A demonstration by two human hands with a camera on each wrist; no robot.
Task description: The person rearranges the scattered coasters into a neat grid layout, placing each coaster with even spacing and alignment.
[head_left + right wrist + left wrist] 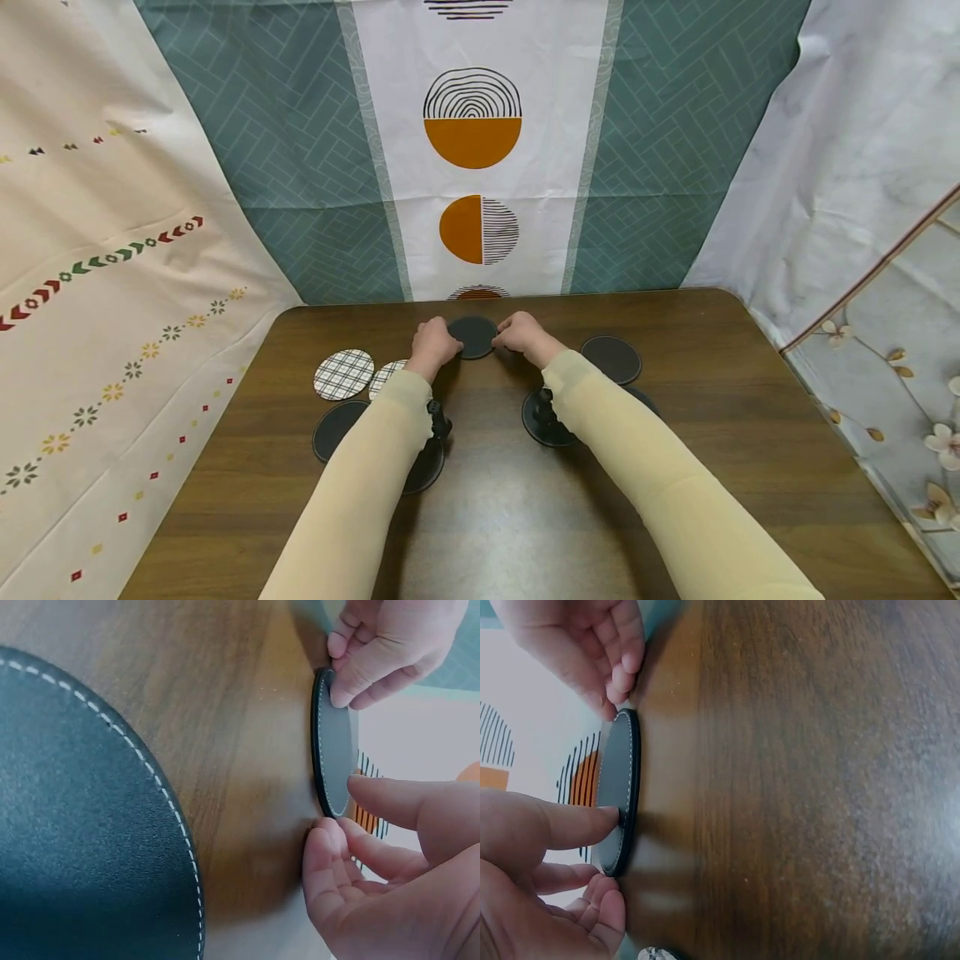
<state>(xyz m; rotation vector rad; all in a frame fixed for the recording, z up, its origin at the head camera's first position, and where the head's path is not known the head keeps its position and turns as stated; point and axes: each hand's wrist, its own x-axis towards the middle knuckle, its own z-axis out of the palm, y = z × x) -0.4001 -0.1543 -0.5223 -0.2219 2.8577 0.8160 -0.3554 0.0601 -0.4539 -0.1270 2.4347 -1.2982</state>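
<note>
A round black coaster (472,337) with white edge stitching is at the far middle of the wooden table, between my two hands. My left hand (434,340) pinches its left side; the left wrist view shows the thumb (600,823) on the top face and the other fingers at the edge. On the opposite side, my right hand (524,334) pinches the rim, with its thumb (375,796) at the upper edge and the curled fingers (328,844) at the lower edge. The coaster (337,750) looks flat and close over the tabletop in both wrist views.
Left of my arms lie a plaid coaster (343,374), a second plaid one (384,377) and black coasters (337,429), partly under my sleeve. More black coasters (611,359) lie right, some hidden by my right sleeve (637,442). A patterned cloth (480,183) hangs behind the table's back edge.
</note>
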